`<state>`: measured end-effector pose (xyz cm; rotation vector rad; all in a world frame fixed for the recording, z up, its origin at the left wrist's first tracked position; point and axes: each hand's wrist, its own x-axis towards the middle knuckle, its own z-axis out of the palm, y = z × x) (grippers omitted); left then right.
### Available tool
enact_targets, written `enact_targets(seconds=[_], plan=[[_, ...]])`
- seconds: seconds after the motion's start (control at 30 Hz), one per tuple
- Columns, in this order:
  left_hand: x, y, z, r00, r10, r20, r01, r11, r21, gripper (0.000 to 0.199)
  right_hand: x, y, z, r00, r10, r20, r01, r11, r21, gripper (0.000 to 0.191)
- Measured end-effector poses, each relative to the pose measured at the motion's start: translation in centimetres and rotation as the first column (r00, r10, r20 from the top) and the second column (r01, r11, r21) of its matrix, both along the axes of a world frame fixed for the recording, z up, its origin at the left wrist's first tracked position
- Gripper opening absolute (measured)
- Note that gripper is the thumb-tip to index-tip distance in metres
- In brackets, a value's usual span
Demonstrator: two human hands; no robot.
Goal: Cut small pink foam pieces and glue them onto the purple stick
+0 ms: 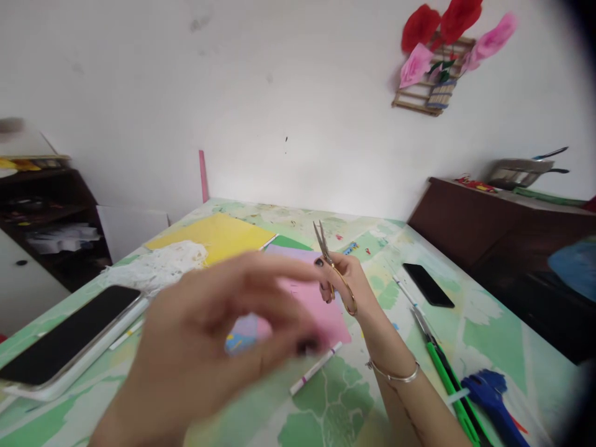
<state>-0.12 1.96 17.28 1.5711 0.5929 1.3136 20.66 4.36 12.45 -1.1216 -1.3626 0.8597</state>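
Note:
Close to the camera, my left hand (pixel 209 335) is raised and blurred, its fingers curved and the thumb apart from the index finger, with nothing visible between them. Further back, my right hand (pixel 342 276) holds small gold-handled scissors (pixel 322 239), the blades pointing up. Behind both hands lie pink paper (pixel 326 316), a green sheet (pixel 288 243) and a large yellow sheet (pixel 218 233). A white marker with purple bands (pixel 315 369) rests on the patterned tablecloth (pixel 344 403) between my arms.
At left are a dark-screened device (pixel 69 335) and crumpled white material (pixel 158 264). To the right lie a black phone (pixel 428 284), a green-handled cutting tool (pixel 449 372) and a blue glue gun (pixel 493 400). A dark cabinet (pixel 503 230) borders the table.

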Motion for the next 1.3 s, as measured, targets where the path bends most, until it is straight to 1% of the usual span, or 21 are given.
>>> enact_targets(seconds=[0.07, 0.1, 0.17, 0.27, 0.4, 0.47, 0.53, 0.6, 0.73, 0.83, 0.97, 1.07, 1.17, 1.23, 1.3], plan=[[0.4, 2.2, 0.9, 0.999, 0.019, -0.031, -0.018, 1.0, 0.019, 0.011, -0.4, -0.7, 0.8, 0.998, 0.031, -0.051, -0.029, 0.999, 0.028, 0.034], [0.8, 3.3, 1.1, 0.999, 0.026, -0.036, -0.025, 1.0, 0.019, 0.007, -0.6, -1.0, 1.1, 0.996, 0.049, -0.076, -0.046, 0.998, 0.037, 0.032], [1.5, 5.1, 1.0, 1.0, 0.01, -0.013, -0.01, 1.0, -0.015, 0.005, -1.0, -1.5, 1.6, 0.991, 0.075, -0.109, -0.069, 0.996, 0.058, 0.028], [2.6, 6.3, 0.3, 0.995, -0.094, -0.013, 0.094, 0.994, -0.057, 0.006, -1.7, -2.2, 2.0, 0.988, 0.079, -0.135, -0.066, 0.993, 0.098, 0.022], [3.6, 6.0, -0.3, 0.963, -0.258, -0.076, 0.248, 0.961, -0.122, 0.014, -2.3, -2.7, 2.2, 0.985, 0.036, -0.171, -0.014, 0.991, 0.13, 0.013], [3.8, 5.7, -0.3, 0.951, -0.298, -0.085, 0.284, 0.948, -0.147, 0.018, -2.3, -2.8, 2.3, 0.983, 0.031, -0.18, -0.01, 0.993, 0.117, 0.011], [4.1, 5.6, -0.3, 0.947, -0.309, -0.087, 0.293, 0.943, -0.156, 0.019, -2.3, -2.8, 2.4, 0.981, 0.025, -0.19, -0.006, 0.995, 0.098, 0.012], [4.3, 5.6, -0.4, 0.951, -0.298, -0.078, 0.284, 0.946, -0.155, 0.018, -2.2, -2.8, 2.4, 0.979, -0.002, -0.205, 0.022, 0.995, 0.094, 0.013], [4.7, 5.7, -0.6, 0.971, -0.236, 0.032, 0.238, 0.959, -0.151, 0.014, -2.2, -2.7, 2.3, 0.966, -0.074, -0.249, 0.101, 0.99, 0.095, 0.015], [5.0, 5.8, -1.0, 0.97, -0.232, 0.075, 0.241, 0.957, -0.163, 0.015, -2.2, -2.6, 2.3, 0.959, -0.11, -0.26, 0.139, 0.986, 0.097, 0.017], [5.4, 5.8, -1.4, 0.976, -0.213, 0.049, 0.218, 0.964, -0.151, 0.017, -2.3, -2.6, 2.2, 0.952, -0.145, -0.27, 0.177, 0.979, 0.098, 0.018], [5.5, 5.5, -1.3, 0.981, -0.195, -0.007, 0.192, 0.972, -0.133, 0.014, -2.4, -2.6, 2.2, 0.954, -0.152, -0.257, 0.18, 0.979, 0.092, 0.019], [5.5, 5.2, -1.1, 0.986, -0.165, -0.028, 0.161, 0.981, -0.112, 0.014, -2.5, -2.7, 2.2, 0.96, -0.149, -0.238, 0.176, 0.98, 0.094, 0.02], [5.5, 5.2, -1.0, 0.987, -0.161, -0.014, 0.159, 0.98, -0.117, 0.015, -2.5, -2.7, 2.3, 0.963, -0.169, -0.208, 0.193, 0.976, 0.099, 0.022], [5.5, 5.2, -1.1, 0.986, -0.162, 0.038, 0.166, 0.975, -0.148, 0.015, -2.5, -2.8, 2.3, 0.97, -0.208, -0.125, 0.224, 0.965, 0.133, 0.022]])
